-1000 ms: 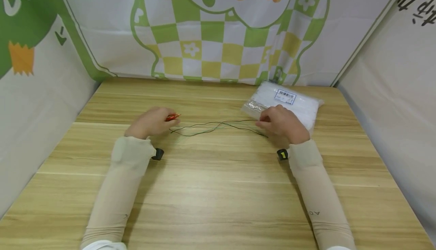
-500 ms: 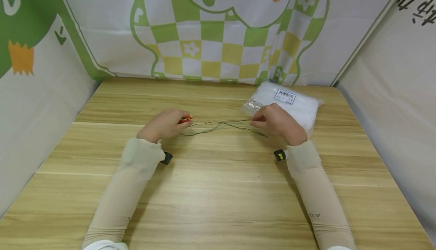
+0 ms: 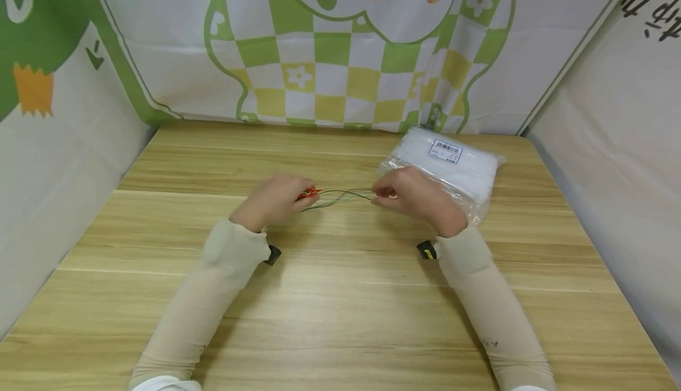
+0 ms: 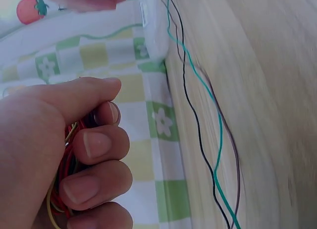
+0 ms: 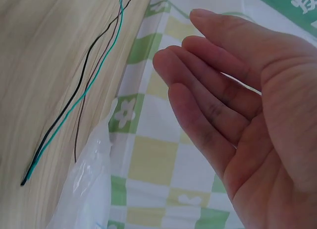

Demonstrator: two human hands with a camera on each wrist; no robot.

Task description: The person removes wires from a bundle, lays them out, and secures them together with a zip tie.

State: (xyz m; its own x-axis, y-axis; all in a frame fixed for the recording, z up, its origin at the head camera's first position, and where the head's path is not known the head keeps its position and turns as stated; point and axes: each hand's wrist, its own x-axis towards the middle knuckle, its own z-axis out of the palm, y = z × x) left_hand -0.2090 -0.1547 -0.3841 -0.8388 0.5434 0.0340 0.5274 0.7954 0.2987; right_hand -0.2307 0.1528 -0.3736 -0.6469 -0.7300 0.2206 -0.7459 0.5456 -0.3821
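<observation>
Checkered cloth (image 3: 330, 86) hangs behind the wood-grain counter (image 3: 340, 320) on my screen. Three thin loose wires (image 3: 348, 192) lie crosswise over each other, their long axis running sideways between the two hands, and I can't tell which hand is nearer. My left hand (image 3: 279, 199) curls round a red-and-yellow wire bundle (image 3: 310, 192); my right hand (image 3: 414, 199), thumb and fingers parted, holds nothing and hides the wires' right end from the head view. Just beyond it, a plastic bag (image 3: 449, 163) overlaps one wire, so I judge that side tighter.
</observation>
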